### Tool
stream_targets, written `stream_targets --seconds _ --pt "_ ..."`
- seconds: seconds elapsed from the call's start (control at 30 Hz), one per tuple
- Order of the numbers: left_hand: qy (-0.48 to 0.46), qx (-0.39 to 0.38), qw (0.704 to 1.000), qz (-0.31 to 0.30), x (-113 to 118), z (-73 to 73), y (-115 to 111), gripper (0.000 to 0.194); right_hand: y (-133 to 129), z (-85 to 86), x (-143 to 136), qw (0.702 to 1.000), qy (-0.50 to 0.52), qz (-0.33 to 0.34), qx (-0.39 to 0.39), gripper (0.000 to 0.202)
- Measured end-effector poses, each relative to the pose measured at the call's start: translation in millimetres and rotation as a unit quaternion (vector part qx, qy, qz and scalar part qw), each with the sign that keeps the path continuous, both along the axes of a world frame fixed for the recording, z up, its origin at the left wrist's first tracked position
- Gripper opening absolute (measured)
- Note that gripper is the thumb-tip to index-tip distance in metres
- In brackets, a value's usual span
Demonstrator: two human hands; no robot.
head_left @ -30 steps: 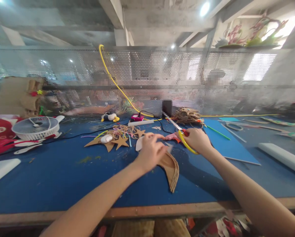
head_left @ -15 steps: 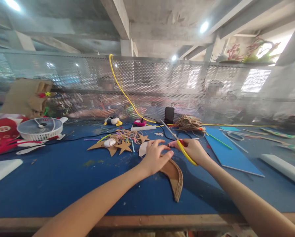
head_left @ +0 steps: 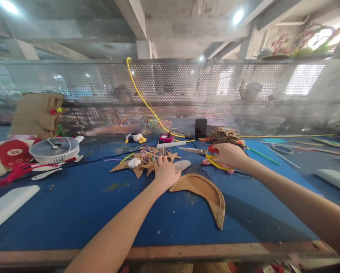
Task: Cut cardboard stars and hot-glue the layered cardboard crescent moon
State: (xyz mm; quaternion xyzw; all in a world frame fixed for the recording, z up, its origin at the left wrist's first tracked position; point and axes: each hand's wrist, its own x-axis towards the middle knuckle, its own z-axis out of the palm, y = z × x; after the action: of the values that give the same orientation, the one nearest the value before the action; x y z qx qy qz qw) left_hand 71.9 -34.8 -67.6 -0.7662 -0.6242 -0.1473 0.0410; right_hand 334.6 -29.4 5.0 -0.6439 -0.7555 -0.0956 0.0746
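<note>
My left hand (head_left: 166,173) is over the edge of a heap of thin strings and cardboard stars (head_left: 150,167), fingers apart and bent downward. Close by its thumb side lies a small whitish flat piece (head_left: 183,165). My right hand (head_left: 229,155) is closed around scissors (head_left: 215,162) with yellow and red handles, low over the table, the blades pointing left. Beneath them is a crumpled pink item (head_left: 229,171), partly covered. A crescent of layered cardboard (head_left: 205,188) rests on the blue tabletop between my arms, with neither hand touching it.
A white round basket-like part (head_left: 54,150) and red felt pieces (head_left: 14,152) are at the left. Along the back are a pink box (head_left: 166,139), a black phone-like slab (head_left: 200,128) and stacked cardboard (head_left: 225,135). A blue sheet (head_left: 289,167) lies right. A perforated metal screen (head_left: 164,87) closes the back.
My left hand has moved left off the cardboard crescent toward the strings. My right hand has lowered the scissors to the right, and the blades have swung to point left. The view has shifted slightly.
</note>
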Motion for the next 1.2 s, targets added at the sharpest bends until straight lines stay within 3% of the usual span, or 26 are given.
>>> stream_targets --seconds 0.2,0.33,0.43,0.6,0.73,0.93,1.2 --pt "-0.007 0.029 0.999 0.022 -4.7 -6.2 9.0 0.047 53.3 8.8 -12.1 0.996 0.024 0.083 -0.028 0.042" --pt "0.012 0.074 0.995 0.064 -8.0 -9.4 11.5 0.057 83.8 -1.0 -32.7 0.986 0.055 0.151 -0.049 0.040" --pt "0.007 0.085 0.994 0.062 -10.3 -10.4 13.4 0.051 101.5 -13.7 -50.1 0.979 0.062 0.179 -0.080 0.035" --pt "-0.024 0.061 0.994 0.089 -14.3 -3.5 9.5 0.040 123.1 -35.5 -75.3 0.976 0.051 0.171 -0.125 0.034" --pt "-0.043 0.050 0.994 0.087 -13.6 0.2 3.8 0.041 132.0 -45.5 -81.9 0.977 0.052 0.164 -0.130 0.036" --pt "-0.060 0.034 0.997 0.017 -5.7 -12.6 6.2 0.037 136.8 -46.4 -68.3 0.981 0.058 0.151 -0.108 0.037" --pt "0.037 0.100 0.992 0.075 -8.0 -5.3 -1.9 0.041 139.1 -50.0 -52.2 0.988 0.046 0.099 -0.106 0.036"
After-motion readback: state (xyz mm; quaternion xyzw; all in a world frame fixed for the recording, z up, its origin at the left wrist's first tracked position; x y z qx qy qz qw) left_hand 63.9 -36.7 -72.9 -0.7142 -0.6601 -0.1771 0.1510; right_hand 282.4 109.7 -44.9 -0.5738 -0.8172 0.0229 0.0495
